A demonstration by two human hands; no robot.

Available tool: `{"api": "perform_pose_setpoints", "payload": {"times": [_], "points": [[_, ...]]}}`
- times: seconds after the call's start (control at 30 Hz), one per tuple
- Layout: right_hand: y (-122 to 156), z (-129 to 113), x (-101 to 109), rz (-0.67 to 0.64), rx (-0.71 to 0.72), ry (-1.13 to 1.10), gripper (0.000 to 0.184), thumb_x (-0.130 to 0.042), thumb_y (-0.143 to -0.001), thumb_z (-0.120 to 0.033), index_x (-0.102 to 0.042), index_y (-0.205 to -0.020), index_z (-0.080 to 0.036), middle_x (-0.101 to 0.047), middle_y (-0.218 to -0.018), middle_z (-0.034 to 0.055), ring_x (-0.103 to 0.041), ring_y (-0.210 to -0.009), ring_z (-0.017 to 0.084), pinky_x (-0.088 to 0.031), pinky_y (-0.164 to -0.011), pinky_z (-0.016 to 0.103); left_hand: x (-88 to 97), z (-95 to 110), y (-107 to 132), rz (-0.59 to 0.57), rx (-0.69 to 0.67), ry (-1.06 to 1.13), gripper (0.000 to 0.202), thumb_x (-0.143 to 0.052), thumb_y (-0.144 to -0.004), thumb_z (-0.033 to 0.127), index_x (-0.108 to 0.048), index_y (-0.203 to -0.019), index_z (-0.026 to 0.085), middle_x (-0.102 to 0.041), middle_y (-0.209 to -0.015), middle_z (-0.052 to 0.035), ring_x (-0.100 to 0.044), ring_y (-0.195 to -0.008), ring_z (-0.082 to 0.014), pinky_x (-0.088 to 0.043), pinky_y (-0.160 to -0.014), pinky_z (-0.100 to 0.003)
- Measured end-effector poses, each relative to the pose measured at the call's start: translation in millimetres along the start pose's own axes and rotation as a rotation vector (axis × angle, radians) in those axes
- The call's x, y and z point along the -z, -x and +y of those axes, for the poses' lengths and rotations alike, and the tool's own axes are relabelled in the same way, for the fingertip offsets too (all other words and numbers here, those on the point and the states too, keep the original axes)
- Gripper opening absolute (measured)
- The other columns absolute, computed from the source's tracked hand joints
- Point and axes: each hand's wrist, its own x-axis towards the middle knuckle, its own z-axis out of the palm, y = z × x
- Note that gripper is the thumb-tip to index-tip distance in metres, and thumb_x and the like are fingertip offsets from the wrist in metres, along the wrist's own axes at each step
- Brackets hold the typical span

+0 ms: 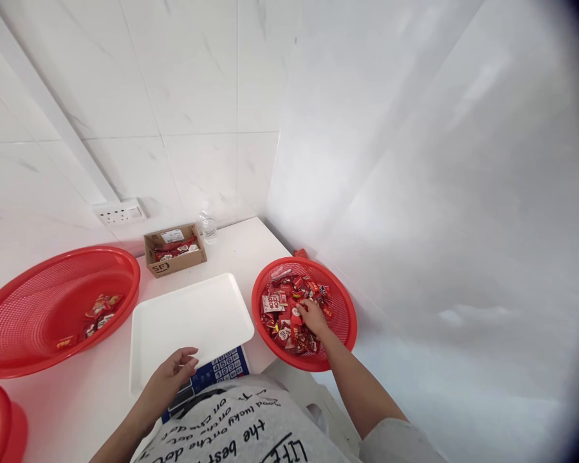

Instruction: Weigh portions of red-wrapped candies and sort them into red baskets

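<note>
My right hand reaches into a round red plastic basket filled with small wrapped candies. Its fingertips are closed on a red candy wrapper with a pale round mark, which the fingers partly cover. My left hand hovers at the near edge of the white scale tray, fingers loosely bent and apart from the thumb, with nothing in them. Below the tray, the scale's blue keypad shows, partly covered by my shirt and left hand.
A larger red basket on the left holds a few wrapped candies. Part of another red container shows at lower left. Behind the tray stand an open cardboard box with red packets and a clear plastic bottle. White walls bound the table.
</note>
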Motion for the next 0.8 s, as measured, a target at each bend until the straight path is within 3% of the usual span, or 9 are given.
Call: {"api": "perform_pose_setpoints", "payload": {"times": [0.17,0.3,0.4,0.47,0.63,0.8], "points": [[-1.4,-1.6,14.4,0.111,-0.053,-0.119,0.042,-0.035,-0.084,-0.046,-0.062,-0.101,-0.019,-0.068,-0.103,0.0080,-0.061,-0.092,0.023,-0.045,-0.079,0.032,8.2,-2.8,-2.0,0.000,0.004,-0.032,0.056,-0.067,-0.061,0.058,-0.062,-0.102,0.020,-0.067,-0.094,-0.0058,-0.066,-0.088,-0.0239,-0.052,-0.081,-0.033],[-1.0,-6.6,30.5,0.329,-0.105,-0.314,0.039,-0.047,-0.077,-0.051,-0.064,-0.091,-0.018,-0.069,-0.092,0.0084,-0.061,-0.086,0.025,-0.044,-0.077,0.034,7.5,-2.4,-2.1,-0.010,-0.024,-0.070,0.057,-0.061,-0.065,0.063,-0.061,-0.104,0.021,-0.066,-0.096,-0.0051,-0.066,-0.091,-0.0236,-0.052,-0.083,-0.034],[0.0,-13.6,41.1,0.399,-0.074,-0.409,0.034,-0.055,-0.073,-0.050,-0.065,-0.082,-0.019,-0.070,-0.089,0.0071,-0.061,-0.084,0.023,-0.044,-0.078,0.033,3.7,-3.6,-2.8,0.008,-0.041,-0.093,0.063,-0.058,-0.063,0.069,-0.060,-0.103,0.020,-0.066,-0.092,-0.0047,-0.066,-0.089,-0.0240,-0.052,-0.082,-0.035],[0.6,-18.5,45.2,0.395,-0.104,-0.518,0.032,-0.057,-0.072,-0.049,-0.065,-0.082,-0.020,-0.070,-0.089,0.0061,-0.062,-0.083,0.021,-0.046,-0.076,0.031,2.1,-4.8,-3.6,0.004,-0.040,-0.097,0.065,-0.057,-0.063,0.070,-0.060,-0.103,0.020,-0.066,-0.094,-0.0053,-0.066,-0.088,-0.0238,-0.052,-0.082,-0.035],[0.5,-27.0,44.5,0.305,-0.413,-0.957,0.035,-0.059,-0.073,-0.050,-0.061,-0.093,-0.022,-0.072,-0.085,0.0032,-0.066,-0.074,0.020,-0.052,-0.062,0.031,2.6,-6.8,-3.4,-0.014,-0.038,-0.083,0.060,-0.056,-0.068,0.065,-0.058,-0.107,0.019,-0.066,-0.098,-0.0066,-0.066,-0.090,-0.0233,-0.051,-0.084,-0.035],[8.2,-47.3,41.9,0.157,-0.421,-1.112,0.040,-0.063,-0.072,-0.047,-0.058,-0.106,-0.026,-0.072,-0.100,0.0035,-0.068,-0.081,0.020,-0.055,-0.062,0.032,1.1,0.4,3.8,0.004,-0.008,-0.041,0.058,-0.059,-0.066,0.063,-0.058,-0.105,0.020,-0.067,-0.098,-0.0071,-0.065,-0.090,-0.0236,-0.052,-0.084,-0.037]]}}
